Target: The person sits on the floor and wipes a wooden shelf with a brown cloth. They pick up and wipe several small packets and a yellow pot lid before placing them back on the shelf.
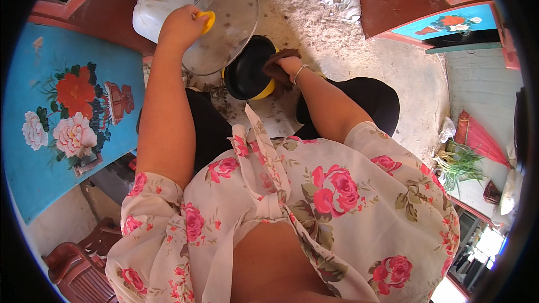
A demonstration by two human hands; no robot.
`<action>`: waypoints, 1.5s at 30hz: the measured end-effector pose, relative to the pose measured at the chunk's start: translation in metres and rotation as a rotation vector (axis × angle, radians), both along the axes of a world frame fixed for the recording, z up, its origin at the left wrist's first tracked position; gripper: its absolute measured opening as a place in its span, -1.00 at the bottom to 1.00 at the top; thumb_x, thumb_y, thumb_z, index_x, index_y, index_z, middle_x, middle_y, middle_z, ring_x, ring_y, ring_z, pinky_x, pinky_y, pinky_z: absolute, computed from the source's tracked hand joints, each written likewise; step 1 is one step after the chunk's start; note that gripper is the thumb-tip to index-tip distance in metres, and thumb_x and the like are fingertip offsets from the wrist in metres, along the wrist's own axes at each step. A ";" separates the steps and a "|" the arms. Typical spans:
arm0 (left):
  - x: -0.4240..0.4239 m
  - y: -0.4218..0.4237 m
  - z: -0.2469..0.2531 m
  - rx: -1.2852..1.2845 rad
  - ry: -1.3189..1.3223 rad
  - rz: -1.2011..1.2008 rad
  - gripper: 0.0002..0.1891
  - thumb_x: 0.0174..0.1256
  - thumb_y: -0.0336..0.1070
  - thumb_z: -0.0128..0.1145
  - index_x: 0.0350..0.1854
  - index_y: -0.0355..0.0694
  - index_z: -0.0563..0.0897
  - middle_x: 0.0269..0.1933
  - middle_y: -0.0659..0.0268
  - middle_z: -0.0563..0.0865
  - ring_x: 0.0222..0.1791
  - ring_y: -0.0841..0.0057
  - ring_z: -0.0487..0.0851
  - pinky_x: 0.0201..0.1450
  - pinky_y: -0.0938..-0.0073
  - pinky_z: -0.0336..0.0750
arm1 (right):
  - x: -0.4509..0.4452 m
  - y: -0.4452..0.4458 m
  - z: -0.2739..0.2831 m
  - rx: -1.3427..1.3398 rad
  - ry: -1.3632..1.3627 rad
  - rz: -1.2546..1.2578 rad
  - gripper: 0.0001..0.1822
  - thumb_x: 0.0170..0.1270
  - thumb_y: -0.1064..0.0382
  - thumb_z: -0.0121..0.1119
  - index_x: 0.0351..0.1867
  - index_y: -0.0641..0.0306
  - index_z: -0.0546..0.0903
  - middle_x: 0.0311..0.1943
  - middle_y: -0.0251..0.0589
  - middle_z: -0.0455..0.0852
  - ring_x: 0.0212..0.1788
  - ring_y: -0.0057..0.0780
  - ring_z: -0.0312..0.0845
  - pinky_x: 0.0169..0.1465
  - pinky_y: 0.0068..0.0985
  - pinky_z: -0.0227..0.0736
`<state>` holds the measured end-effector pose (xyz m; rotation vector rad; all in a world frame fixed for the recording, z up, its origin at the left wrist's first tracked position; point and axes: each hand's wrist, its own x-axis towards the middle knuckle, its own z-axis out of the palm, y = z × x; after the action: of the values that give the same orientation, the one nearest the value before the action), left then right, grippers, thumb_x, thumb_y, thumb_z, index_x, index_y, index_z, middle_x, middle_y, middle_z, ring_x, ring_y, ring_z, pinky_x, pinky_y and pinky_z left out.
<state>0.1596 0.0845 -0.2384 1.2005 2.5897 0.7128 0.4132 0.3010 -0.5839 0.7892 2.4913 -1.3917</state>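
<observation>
My left hand (pixel 185 23) grips the yellow knob (pixel 206 22) of a round glass lid (pixel 233 21) with a thin rim. The lid is tilted and held up at the left of a pot (pixel 250 67). The pot is black inside and yellow outside, and its visible inside holds nothing. In my right hand (pixel 290 67) is a bunched brown cloth (pixel 278 61), pressed at the pot's right rim. A bracelet circles my right wrist. Whether the pot rests on the floor or is held by the cloth, I cannot tell.
A white plastic jug (pixel 162 0) stands behind the lid. Dark debris (pixel 214 97) litters the concrete floor (pixel 417 92) near the pot. A blue painted cabinet door (pixel 42 92) hangs at the left. Green onions (pixel 463 164) and a red mesh bag (pixel 484 139) lie at the right.
</observation>
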 end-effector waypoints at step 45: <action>0.090 0.040 0.004 0.042 0.214 -0.202 -0.80 0.14 -0.25 0.20 -0.21 -0.18 0.61 -0.15 0.18 0.61 -0.19 0.11 0.60 -0.16 0.23 0.48 | -0.060 -0.040 0.245 0.802 0.320 -0.071 -0.60 0.02 -0.01 0.25 -0.19 0.19 0.64 -0.24 0.01 0.68 -0.05 -0.13 0.58 0.14 -0.39 0.35</action>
<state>0.2494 0.1241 -0.2340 1.6050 2.5763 0.6305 0.3531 0.2614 -0.3385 0.8191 3.3417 -0.5062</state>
